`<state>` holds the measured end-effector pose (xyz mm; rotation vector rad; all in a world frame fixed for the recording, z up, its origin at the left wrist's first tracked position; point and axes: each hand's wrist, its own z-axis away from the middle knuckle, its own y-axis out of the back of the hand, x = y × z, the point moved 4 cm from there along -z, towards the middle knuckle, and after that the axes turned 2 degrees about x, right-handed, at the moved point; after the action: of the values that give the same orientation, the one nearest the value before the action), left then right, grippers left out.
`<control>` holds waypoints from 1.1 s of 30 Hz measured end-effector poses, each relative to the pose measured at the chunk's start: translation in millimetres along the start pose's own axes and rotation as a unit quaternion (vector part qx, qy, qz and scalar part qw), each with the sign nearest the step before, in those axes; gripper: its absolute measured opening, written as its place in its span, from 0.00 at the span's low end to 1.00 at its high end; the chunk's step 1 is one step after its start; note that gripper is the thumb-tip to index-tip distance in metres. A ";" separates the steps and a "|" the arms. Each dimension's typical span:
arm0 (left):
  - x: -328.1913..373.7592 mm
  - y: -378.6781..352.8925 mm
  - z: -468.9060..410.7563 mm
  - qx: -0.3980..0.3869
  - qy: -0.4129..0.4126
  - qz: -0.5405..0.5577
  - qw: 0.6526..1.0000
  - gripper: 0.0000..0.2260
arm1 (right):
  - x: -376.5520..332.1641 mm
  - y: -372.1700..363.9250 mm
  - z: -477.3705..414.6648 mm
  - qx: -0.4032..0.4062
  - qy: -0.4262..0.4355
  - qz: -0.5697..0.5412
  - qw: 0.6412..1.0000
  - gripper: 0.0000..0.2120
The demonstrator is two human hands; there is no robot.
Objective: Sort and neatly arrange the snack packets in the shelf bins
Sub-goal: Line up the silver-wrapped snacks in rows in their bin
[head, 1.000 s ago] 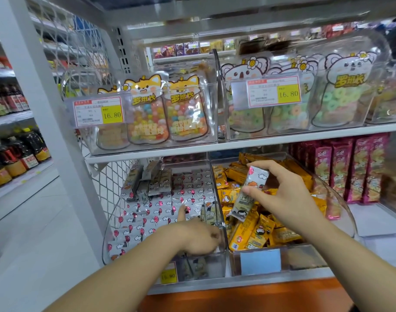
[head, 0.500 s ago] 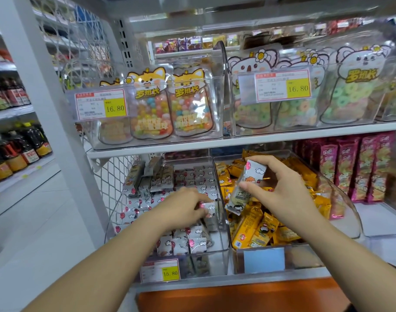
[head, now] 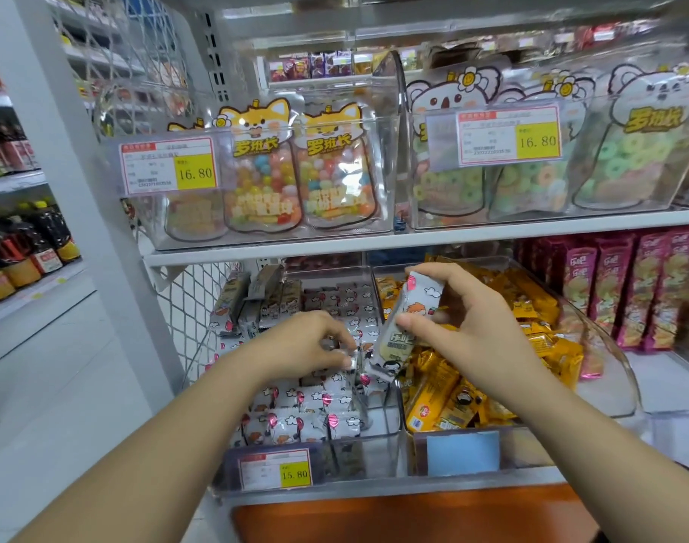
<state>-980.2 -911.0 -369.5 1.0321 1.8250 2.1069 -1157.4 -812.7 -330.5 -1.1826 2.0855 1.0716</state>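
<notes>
Two clear bins sit side by side on the lower shelf. The left bin (head: pixel 394 456) holds several white snack packets (head: pixel 296 423) printed with clouds and red balloons. The right bin (head: pixel 617 378) is full of yellow packets (head: pixel 437 401). My right hand (head: pixel 476 331) pinches a white snack packet (head: pixel 403 327) upright above the wall between the two bins. My left hand (head: pixel 307 342) hovers over the left bin, its fingertips pinching a small white packet (head: pixel 345 356) near that wall.
The upper shelf carries clear bins of candy pouches (head: pixel 300 178) and ring gummies (head: pixel 625 158) with price tags. Pink packets (head: pixel 625 288) stand to the right on the lower shelf. Sauce bottles (head: pixel 25 252) line a shelf at the far left. A white upright (head: pixel 80 190) flanks the left bin.
My left hand rose from the front of the left bin towards the dividing wall and now pinches a small packet. My right hand kept its white packet, shifting slightly left.
</notes>
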 end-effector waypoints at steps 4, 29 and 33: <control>-7.4 -3.9 4.9 -0.020 0.035 -0.081 0.996 0.09 | 6.1 -31.2 4.3 -0.143 0.011 0.107 0.984 0.18; -9.2 -20.2 1.0 0.075 -0.039 -0.160 0.984 0.07 | 37.4 -108.4 -36.8 -0.273 0.064 0.642 0.714 0.13; -18.4 -15.9 10.5 0.105 -0.011 -0.086 0.991 0.13 | 39.5 -107.9 -29.6 -0.263 0.070 0.629 0.728 0.15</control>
<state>-965.1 -908.8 -391.1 0.8993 2.0791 1.8295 -1084.3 -889.1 -384.4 0.2614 2.7705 2.2964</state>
